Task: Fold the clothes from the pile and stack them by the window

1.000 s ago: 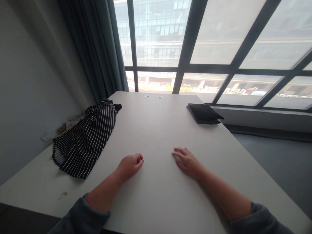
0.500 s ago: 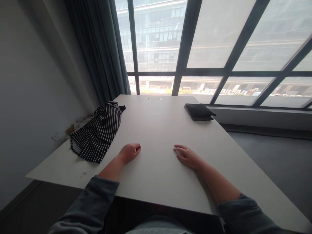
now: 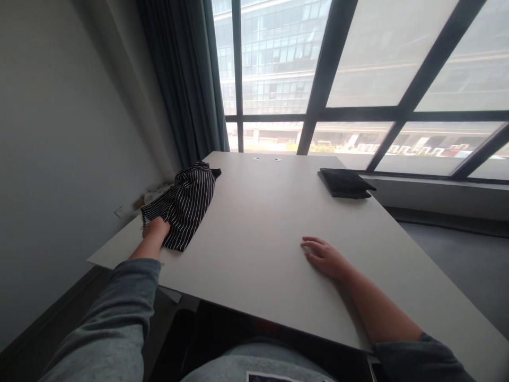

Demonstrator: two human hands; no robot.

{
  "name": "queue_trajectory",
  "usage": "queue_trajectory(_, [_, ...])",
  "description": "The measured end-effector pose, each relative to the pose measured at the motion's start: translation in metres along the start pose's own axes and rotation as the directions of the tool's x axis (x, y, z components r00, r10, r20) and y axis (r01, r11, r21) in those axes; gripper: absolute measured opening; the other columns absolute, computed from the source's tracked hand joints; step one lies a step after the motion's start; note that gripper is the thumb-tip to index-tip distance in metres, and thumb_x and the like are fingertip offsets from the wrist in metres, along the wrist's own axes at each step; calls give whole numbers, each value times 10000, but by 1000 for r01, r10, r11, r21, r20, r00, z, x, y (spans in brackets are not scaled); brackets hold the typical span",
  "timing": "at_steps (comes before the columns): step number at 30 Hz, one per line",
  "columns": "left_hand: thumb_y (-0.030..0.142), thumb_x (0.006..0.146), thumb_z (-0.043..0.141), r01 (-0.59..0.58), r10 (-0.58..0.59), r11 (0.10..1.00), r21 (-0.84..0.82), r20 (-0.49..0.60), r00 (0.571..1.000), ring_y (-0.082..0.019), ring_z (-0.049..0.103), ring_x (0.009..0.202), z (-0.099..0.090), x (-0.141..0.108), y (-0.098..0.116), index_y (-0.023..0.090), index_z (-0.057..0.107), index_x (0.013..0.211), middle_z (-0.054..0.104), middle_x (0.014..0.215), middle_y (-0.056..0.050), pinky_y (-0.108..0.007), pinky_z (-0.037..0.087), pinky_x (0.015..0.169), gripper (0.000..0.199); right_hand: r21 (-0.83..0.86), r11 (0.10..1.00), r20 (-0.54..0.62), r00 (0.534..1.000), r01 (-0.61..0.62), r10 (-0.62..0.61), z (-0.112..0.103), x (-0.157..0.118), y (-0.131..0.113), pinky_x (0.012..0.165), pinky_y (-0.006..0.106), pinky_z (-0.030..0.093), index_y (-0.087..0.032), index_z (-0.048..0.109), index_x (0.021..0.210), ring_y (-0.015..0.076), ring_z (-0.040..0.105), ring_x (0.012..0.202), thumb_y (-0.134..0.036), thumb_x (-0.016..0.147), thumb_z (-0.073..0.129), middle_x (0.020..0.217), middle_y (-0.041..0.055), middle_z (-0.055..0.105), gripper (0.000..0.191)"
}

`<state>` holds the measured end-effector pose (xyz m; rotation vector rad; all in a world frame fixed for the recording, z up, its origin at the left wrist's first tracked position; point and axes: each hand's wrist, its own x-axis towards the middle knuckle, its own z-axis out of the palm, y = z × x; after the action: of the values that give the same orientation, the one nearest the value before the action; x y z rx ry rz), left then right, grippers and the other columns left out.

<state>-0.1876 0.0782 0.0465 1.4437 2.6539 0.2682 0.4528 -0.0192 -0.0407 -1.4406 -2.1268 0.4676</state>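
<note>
A black garment with white stripes (image 3: 193,204) lies crumpled along the left side of the white table (image 3: 254,223). My left hand (image 3: 156,229) is at its near left edge, closed on the fabric; the fingertips are hidden behind the hand and cloth. Flat on the tabletop, to the right of the middle, rests my right hand (image 3: 321,255), its fingers stretched out with nothing in them. Beyond it, near the table's far right edge, lies a folded black cloth (image 3: 344,184).
Two small white fittings, one a round cover (image 3: 278,159), sit at the table's far end. A grey wall with a socket (image 3: 119,211) stands to the left. Behind are a dark curtain (image 3: 186,79) and large windows (image 3: 278,58).
My left hand has moved left from the tabletop onto the striped garment's near edge and closed on it. My right hand stays resting on the table. The camera view has turned slightly left.
</note>
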Motion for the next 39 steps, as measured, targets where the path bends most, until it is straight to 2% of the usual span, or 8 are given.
queue_trajectory(6, [374,1045,468,-380,376,922,-72,-58,925,-337,685,1169,7,-48,64,176,668,1261,713,1250,-193,-411,526,986,355,1,1000,-31,1000,-7,7,-2,0,-7,1178,486,494,-272,798,1181,310,658,1325,-393,952,592,1438,96,690,331])
queue_trajectory(13, [284,1028,563,-741,756,650,-170,39,654,-236,695,1127,46,-157,177,218,720,1130,742,1212,-105,-302,499,991,199,53,999,-85,996,-6,10,-3,2,-6,1095,472,539,-259,791,1093,295,720,1181,-381,948,578,1260,100,764,285])
queue_trajectory(18, [249,1032,545,-844,870,493,-211,137,474,-246,725,1038,61,-229,214,204,752,1047,764,1144,-106,-324,528,925,212,67,998,-115,993,11,-3,-2,2,-5,1043,464,561,-260,784,1076,288,730,1121,-343,930,583,1171,92,778,262])
queue_trajectory(24, [390,1102,459,-868,980,120,-482,197,26,-210,719,1149,52,-263,199,256,743,1255,779,1255,-48,-289,535,988,349,-14,997,-137,987,79,-81,-7,-1,-16,1022,490,577,-240,782,1095,292,715,1108,-270,961,568,1166,115,762,254])
queue_trajectory(26, [399,1114,418,-880,984,150,-451,156,88,-224,716,1155,50,-253,180,238,732,1294,777,1261,-65,-332,540,1015,396,-46,987,-146,977,153,-158,-6,-2,-32,1032,498,578,-248,781,1130,291,703,1134,-259,995,558,1186,118,757,261])
queue_trajectory(30, [366,1059,502,-887,905,422,-189,37,423,-291,627,1331,49,-202,127,213,745,1281,704,1411,-121,-445,475,1151,363,-43,933,-59,932,356,-358,8,-6,-79,1128,485,542,-282,722,1353,279,624,1339,-267,1059,542,1403,113,695,346])
queue_trajectory(33, [512,982,624,-741,740,670,-52,130,660,-374,513,1468,45,-159,77,223,683,1420,558,1599,-163,-521,416,1203,527,-36,881,87,880,472,-467,26,-7,-107,1204,516,481,-300,689,1433,295,595,1398,-262,1027,602,1505,101,645,417])
queue_trajectory(39, [519,824,798,-750,750,644,-150,319,580,-340,437,1538,28,-135,14,363,649,1464,458,1699,-48,-462,370,1246,675,-125,947,116,952,296,-283,37,-1,-101,1219,550,456,-273,722,1399,325,626,1362,-256,982,648,1513,125,639,424])
